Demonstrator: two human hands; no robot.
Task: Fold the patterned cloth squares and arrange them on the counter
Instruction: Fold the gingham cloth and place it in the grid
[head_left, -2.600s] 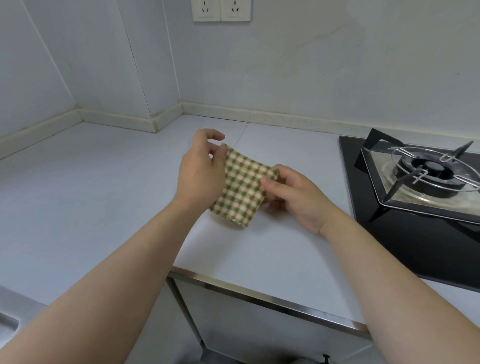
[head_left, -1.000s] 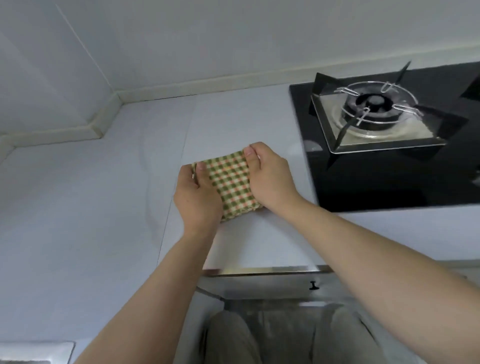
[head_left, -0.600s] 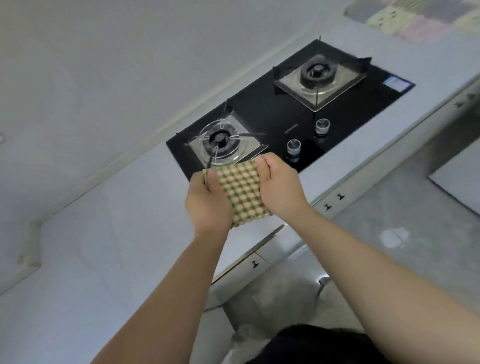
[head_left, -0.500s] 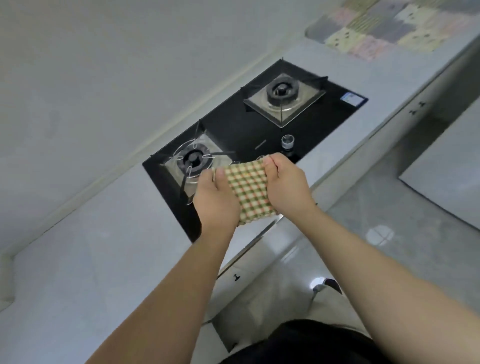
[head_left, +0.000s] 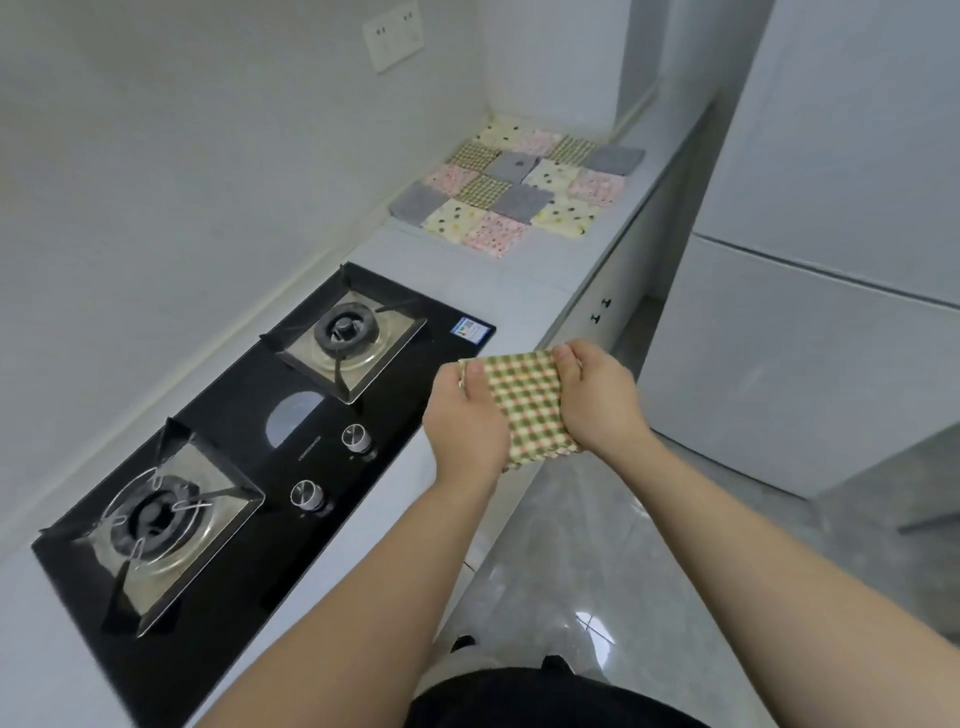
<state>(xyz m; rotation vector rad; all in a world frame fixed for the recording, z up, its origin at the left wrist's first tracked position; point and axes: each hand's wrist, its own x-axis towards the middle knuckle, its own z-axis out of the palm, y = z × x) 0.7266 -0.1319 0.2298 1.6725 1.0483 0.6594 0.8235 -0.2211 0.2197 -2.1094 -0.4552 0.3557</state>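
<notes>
While held over the edge of the counter: checked cloth, folded.
Pinched at opposite sides by left hand and right hand (thumbs on top); well apart from laid-out cloth squares beyond the stove.

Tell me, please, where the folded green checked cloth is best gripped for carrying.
By its two opposite side edges, one hand coming from each side, as the left hand and right hand grip the green checked cloth now, thumbs on top. It is a limp folded square held in the air, so a one-corner grip would probably let the layers fall open.
</notes>
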